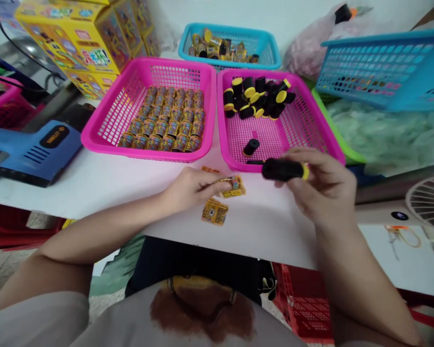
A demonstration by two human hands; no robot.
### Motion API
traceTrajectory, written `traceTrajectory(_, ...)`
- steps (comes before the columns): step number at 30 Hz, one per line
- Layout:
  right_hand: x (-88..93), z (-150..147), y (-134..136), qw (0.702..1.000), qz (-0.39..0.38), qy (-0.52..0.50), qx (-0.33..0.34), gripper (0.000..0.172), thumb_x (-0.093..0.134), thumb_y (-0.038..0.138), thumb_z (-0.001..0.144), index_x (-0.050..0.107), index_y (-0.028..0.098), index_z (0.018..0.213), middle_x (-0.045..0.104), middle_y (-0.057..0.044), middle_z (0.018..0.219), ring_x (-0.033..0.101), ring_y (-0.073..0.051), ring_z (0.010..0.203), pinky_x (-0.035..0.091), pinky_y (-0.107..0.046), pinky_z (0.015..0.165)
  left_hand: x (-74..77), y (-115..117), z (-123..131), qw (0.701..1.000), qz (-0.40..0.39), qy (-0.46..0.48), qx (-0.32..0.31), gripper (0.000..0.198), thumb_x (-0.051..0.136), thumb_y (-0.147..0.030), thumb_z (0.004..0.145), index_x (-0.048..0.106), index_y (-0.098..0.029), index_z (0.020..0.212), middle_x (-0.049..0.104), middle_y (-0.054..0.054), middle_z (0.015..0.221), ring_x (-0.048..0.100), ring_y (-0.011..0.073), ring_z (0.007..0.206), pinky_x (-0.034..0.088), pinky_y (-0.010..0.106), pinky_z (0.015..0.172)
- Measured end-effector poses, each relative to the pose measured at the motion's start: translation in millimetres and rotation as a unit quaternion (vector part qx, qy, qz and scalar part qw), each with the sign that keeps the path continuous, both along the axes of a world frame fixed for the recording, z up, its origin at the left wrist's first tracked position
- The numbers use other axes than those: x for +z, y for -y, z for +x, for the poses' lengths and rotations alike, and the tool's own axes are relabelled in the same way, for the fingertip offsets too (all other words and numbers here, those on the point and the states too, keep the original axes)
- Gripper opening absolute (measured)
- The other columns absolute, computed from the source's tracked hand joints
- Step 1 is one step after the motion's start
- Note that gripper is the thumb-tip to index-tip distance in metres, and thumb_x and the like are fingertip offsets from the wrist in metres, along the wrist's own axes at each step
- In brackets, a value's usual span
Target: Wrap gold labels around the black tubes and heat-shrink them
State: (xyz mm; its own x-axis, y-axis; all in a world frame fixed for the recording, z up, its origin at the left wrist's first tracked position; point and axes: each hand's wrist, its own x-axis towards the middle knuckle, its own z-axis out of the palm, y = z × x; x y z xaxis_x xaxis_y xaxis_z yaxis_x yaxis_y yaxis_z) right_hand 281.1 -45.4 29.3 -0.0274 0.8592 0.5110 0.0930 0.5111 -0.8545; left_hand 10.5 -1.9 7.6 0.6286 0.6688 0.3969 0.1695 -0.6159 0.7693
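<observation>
Between the thumb and fingers of my left hand (197,189) is a printed yellow wrapper sleeve (236,185), held just over the white table. Another flat wrapper (215,212) lies in front of it. My right hand (320,185) grips a black cylinder with a yellow end (282,169), tilted sideways near the front rim of the right pink basket (325,130). Inside that basket, similar black and yellow cylinders (255,96) are heaped at the back, and one black cylinder (251,147) stands apart near the front. The two hands are apart.
Rows of wrapped cylinders (166,120) fill much of the left pink basket (94,132). A blue heat gun (39,149) lies at the left, below yellow boxes (83,43). Blue baskets (275,48) stand behind and at the right; a fan (430,197) is at the right edge.
</observation>
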Motion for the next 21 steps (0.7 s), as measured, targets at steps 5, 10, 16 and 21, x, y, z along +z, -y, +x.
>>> traceTrajectory(5, 4.4, -19, 15, 0.995, -0.082, 0.027, 0.043, 0.028, 0.085, 0.042, 0.085, 0.075, 0.03, 0.109, 0.077, -0.001, 0.091, 0.07, -0.013, 0.065, 0.062, -0.027, 0.058, 2.6, -1, -1, 0.999, 0.036, 0.003, -0.005, 0.061, 0.05, -0.059, 0.106, 0.076, -0.014, 0.074, 0.062, -0.002, 0.056, 0.054, 0.0071, 0.05, 0.041, 0.016, 0.051)
traceTrajectory(10, -1.2, -20, 12, 0.991, -0.102, 0.054, 0.067, 0.028, 0.086, 0.037, 0.083, 0.076, 0.027, 0.108, 0.079, -0.002, 0.089, 0.073, -0.014, 0.068, 0.066, -0.029, 0.064, 3.9, 0, -6, 1.0, 0.004, 0.008, -0.018, 0.06, 0.05, -0.063, 0.104, 0.081, -0.013, 0.115, 0.073, 0.001, 0.068, 0.065, 0.0092, 0.059, 0.05, 0.016, 0.059)
traceTrajectory(16, -10.1, -23, 8, 0.991, -0.056, 0.073, 0.101, 0.039, 0.088, 0.021, 0.08, 0.078, 0.031, 0.116, 0.079, -0.001, 0.108, 0.076, -0.013, 0.088, 0.066, -0.027, 0.076, 1.9, 4, 1, 0.985, -0.157, 0.043, -0.055, 0.038, 0.072, -0.042, 0.096, 0.079, -0.014, 0.122, 0.083, 0.009, 0.105, 0.078, 0.0176, 0.088, 0.062, 0.025, 0.08)
traceTrajectory(21, -19.8, -32, 12, 0.988, -0.071, 0.085, 0.109, 0.048, 0.093, 0.03, 0.076, 0.074, 0.029, 0.12, 0.08, -0.002, 0.107, 0.077, -0.015, 0.089, 0.067, -0.029, 0.076, -6.2, 10, 8, 0.962, -0.243, 0.071, -0.103, 0.082, 0.08, -0.025, 0.085, 0.046, -0.015, 0.159, 0.081, 0.011, 0.115, 0.078, 0.0205, 0.103, 0.063, 0.033, 0.095)
